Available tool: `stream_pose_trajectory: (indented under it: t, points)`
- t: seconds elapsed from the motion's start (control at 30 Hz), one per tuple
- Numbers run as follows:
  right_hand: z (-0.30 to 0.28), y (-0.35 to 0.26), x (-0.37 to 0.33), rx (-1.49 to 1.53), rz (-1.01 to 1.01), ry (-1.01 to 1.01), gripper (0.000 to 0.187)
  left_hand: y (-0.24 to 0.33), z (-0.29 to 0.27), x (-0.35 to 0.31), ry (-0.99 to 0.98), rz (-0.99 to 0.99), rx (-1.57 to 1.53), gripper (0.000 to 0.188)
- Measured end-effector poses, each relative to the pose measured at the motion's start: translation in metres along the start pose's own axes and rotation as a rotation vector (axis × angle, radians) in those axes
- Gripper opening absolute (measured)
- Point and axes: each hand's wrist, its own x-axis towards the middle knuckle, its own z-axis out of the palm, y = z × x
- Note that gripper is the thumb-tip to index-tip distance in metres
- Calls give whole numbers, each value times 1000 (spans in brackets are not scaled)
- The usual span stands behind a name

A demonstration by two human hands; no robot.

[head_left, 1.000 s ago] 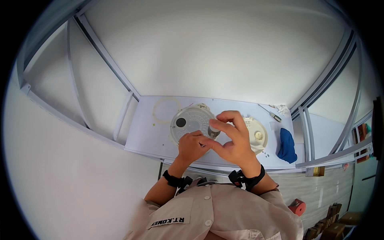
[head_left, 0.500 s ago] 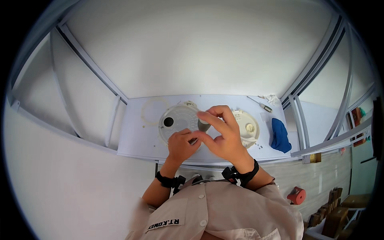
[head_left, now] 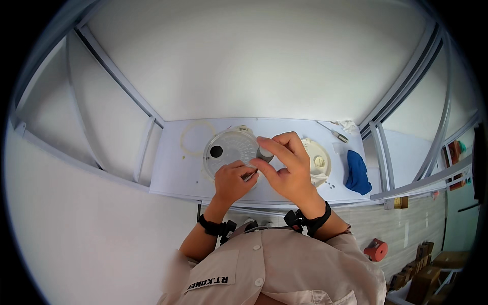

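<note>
My right hand (head_left: 291, 163) holds a small grey cylinder (head_left: 265, 155) with a pale top between thumb and fingers, above the table's middle. Close beside it, my left hand (head_left: 234, 180) is closed in a pinch, its fingertips near the right thumb. A small dark bit shows at the left fingers, too small to name. Beyond my left hand lies a round translucent plastic cover (head_left: 230, 144) with a black disc (head_left: 216, 151) on it; my hands hide its near right part. Partly behind my right hand sits a round cream plastic part (head_left: 323, 175).
A thin pale ring (head_left: 184, 143) lies at the far left of the white table (head_left: 170, 175). At right are a screwdriver (head_left: 339, 135), a crumpled white cloth (head_left: 348, 126), a blue cloth (head_left: 357, 174) and several tiny pieces (head_left: 330, 186). Grey frame posts (head_left: 381, 152) flank the table.
The right thumb has drawn slightly away from the left fingertips, and the grey cylinder has shifted a little to the right and tilted, showing more of its pale top. The left hand stays pinched.
</note>
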Motion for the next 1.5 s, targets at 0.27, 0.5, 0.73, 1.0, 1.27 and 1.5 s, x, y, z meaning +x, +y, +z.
stream_pose_trajectory:
  t: [0.27, 0.5, 0.73, 1.0, 1.27, 1.5]
  points:
    - [-3, -7, 12, 85, -77, 6, 57, 0, -1, 0, -50, -41, 18, 10]
    - [-4, 2, 4, 107, 55, -10, 58, 3, -3, 0, -44, -58, -27, 9]
    - [-5, -2, 6, -6, 11, -75, 64, 3, -2, 1, -30, -44, 7, 8]
    - [2, 1, 4, 187, 37, -1, 66, 3, -2, 2, -40, -27, 18, 8]
    - [-6, -2, -1, -3, 146, -137, 73, 5, -1, 1, -13, -24, 48, 7]
    - [3, 8, -1, 165, -14, -92, 75, 3, -1, 1, -13, -20, 18, 6]
